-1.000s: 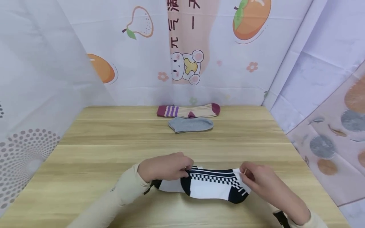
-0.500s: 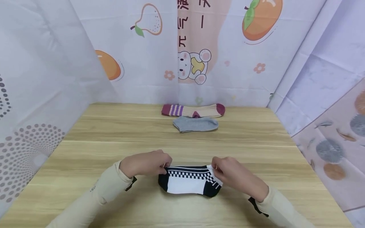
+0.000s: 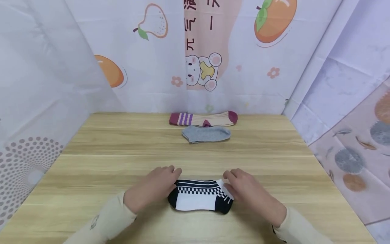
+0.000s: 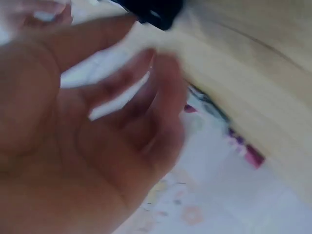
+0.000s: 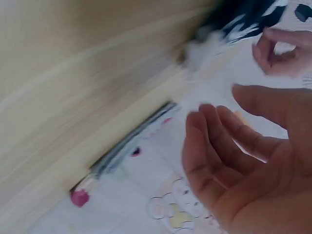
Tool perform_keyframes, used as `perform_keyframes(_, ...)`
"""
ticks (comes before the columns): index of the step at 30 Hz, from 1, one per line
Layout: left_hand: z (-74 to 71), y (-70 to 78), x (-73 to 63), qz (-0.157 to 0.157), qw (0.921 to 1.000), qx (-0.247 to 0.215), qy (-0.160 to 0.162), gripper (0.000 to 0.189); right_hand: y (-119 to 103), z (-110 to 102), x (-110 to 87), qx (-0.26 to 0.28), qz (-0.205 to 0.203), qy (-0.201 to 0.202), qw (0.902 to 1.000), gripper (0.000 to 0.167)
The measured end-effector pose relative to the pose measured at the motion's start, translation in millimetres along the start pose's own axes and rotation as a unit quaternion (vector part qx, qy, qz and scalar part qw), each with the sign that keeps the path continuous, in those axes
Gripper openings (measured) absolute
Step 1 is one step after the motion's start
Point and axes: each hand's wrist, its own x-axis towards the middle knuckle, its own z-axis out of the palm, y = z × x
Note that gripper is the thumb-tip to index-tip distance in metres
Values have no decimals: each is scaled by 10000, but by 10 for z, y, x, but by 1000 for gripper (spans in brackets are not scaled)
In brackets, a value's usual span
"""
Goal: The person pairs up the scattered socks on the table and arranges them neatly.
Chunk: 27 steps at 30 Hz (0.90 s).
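A white sock with black toe and heel and a checkered stripe lies flat near the front of the table. At its toe end, my left hand has thumb and fingers parted, the thumb at the black edge. By the white cuff, my right hand also has its fingers apart from the thumb. The right wrist view shows nothing between the fingers of the right hand. In the left wrist view, the left hand is loosely curved, with the dark sock end just past the thumb tip.
Farther back on the wooden table lies a grey ankle sock. Behind it is a cream sock with maroon ends and purple stripes, close to the printed curtain. Cloth also hangs at both sides.
The checkered sock moved left over a matching sock, which it now covers. Both hands pinched its ends half a second ago and have since let go.
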Motion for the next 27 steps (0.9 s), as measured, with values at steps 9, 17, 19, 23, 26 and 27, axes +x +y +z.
perform_keyframes(9,196,370,-309,892,9951,191,394,23,-343,41,-173,108,-788,-907,9927,35)
perform_keyframes(17,294,314,-271,975,9941,-129,462,24,-347,119,-170,-161,-743,-855,9934,36)
perform_keyframes(19,304,285,-238,1023,9932,-208,523,26,-325,133,-156,-151,-697,-757,9946,35)
perform_keyframes(23,322,229,-156,963,9935,-397,469,29,-259,163,-109,-130,-494,-711,9962,33)
perform_keyframes(26,329,182,-87,925,9937,-493,406,29,-206,183,-63,-63,-375,-744,9965,33)
perform_keyframes(27,328,164,-68,920,9935,-532,413,29,-188,189,-46,-33,-353,-753,9965,33)
